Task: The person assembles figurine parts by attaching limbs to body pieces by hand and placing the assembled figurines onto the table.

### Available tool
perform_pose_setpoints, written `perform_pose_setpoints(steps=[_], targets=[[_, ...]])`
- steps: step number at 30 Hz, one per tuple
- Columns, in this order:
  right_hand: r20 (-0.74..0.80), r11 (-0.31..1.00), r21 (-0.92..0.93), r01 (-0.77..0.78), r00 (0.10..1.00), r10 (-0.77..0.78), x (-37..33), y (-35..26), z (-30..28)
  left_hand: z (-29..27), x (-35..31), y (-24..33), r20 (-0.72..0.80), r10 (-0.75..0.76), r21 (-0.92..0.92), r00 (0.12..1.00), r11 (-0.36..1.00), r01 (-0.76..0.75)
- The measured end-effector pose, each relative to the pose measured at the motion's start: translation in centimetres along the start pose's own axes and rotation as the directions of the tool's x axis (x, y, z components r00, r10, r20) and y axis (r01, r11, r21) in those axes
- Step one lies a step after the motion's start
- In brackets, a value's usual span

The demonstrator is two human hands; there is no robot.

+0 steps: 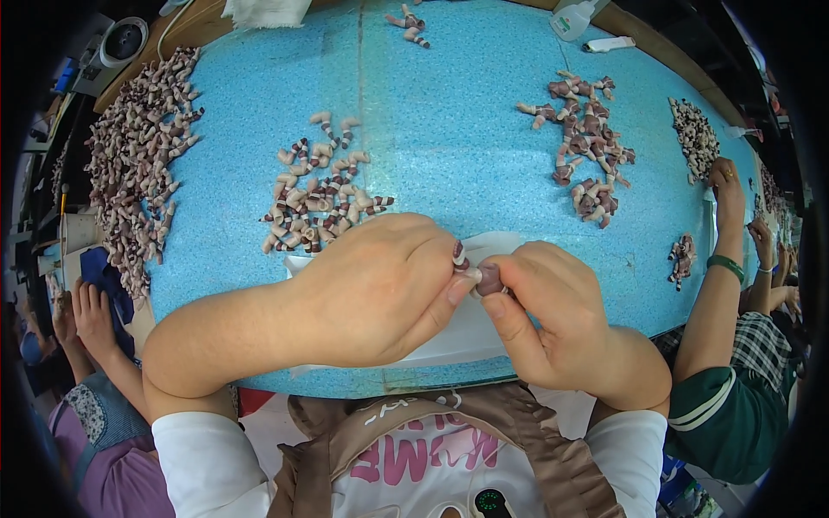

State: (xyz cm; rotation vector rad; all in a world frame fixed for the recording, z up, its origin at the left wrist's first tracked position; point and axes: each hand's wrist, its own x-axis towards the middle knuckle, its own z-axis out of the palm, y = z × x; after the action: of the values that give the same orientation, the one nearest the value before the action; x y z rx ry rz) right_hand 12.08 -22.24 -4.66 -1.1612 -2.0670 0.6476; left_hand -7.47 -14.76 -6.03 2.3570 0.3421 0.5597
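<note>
Small striped toy part [460, 255], white w/ dark bands, sits pinched at the fingertips of the left hand [380, 289], thumb under and fingers over, so that grip is closed tight on it. Right up against it is a rounded brown-purple piece [490, 278], held in the right hand [557, 315] betw. thumb and forefinger; grip narrow, closed on the piece. The two bits touch or nearly touch where the hands meet, just above the near edge of the worktop [449, 129], approx. centre of view. Can't tell if they're joined.

Under both hands lies a white sheet [471, 332], partly covered by them.

Further out on the blue speckled worktop: a loose pile of striped limb-shaped parts [319, 194] just beyond the left hand; a darker cluster [587, 129] beyond the right hand; a long heap [138, 155] along the left rim; a pale heap [695, 134] at far right; a few parts [410, 26] at the far edge; a small clump [682, 257] near the right rim.

Other people nearby: a person's arm w/ green wristband [725, 266] on the right, its hand by the pale heap; another person's hands [82, 315] at lower left.
</note>
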Motion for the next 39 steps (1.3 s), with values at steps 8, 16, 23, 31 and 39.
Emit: perform_pose_setpoints(steps=[8, 16, 23, 31, 39], targets=[[0.01, 1.0, -0.021, 0.003, 1.0, -0.003, 0.0, 0.0, 0.1, 0.4, 0.1, 0.0, 0.017, 0.007, -0.001, 1.0, 1.0, -0.007], [-0.028, 0.95, 0.297, -0.1, 0.993, 0.113, 0.2, 0.2, -0.5, -1.6, 1.3, 1.3, -0.067, -0.015, -0.079, 0.998, 0.997, 0.01], [0.019, 0.916, 0.373, -0.149, 0.988, 0.153, 0.1, 0.9, -0.5, -1.9, 1.0, 0.7, 0.015, -0.127, -0.174, 0.992, 0.976, 0.127], [0.062, 0.979, 0.17, -0.113, 0.993, 0.104, 0.5, 0.0, -1.0, -0.9, 0.8, 0.7, 0.036, -0.141, -0.122, 0.989, 0.982, 0.145], [0.023, 0.997, 0.06, -0.043, 0.999, 0.042, 0.2, 0.2, -0.2, -0.5, 0.6, 0.5, 0.054, -0.135, -0.102, 0.989, 0.985, 0.14]])
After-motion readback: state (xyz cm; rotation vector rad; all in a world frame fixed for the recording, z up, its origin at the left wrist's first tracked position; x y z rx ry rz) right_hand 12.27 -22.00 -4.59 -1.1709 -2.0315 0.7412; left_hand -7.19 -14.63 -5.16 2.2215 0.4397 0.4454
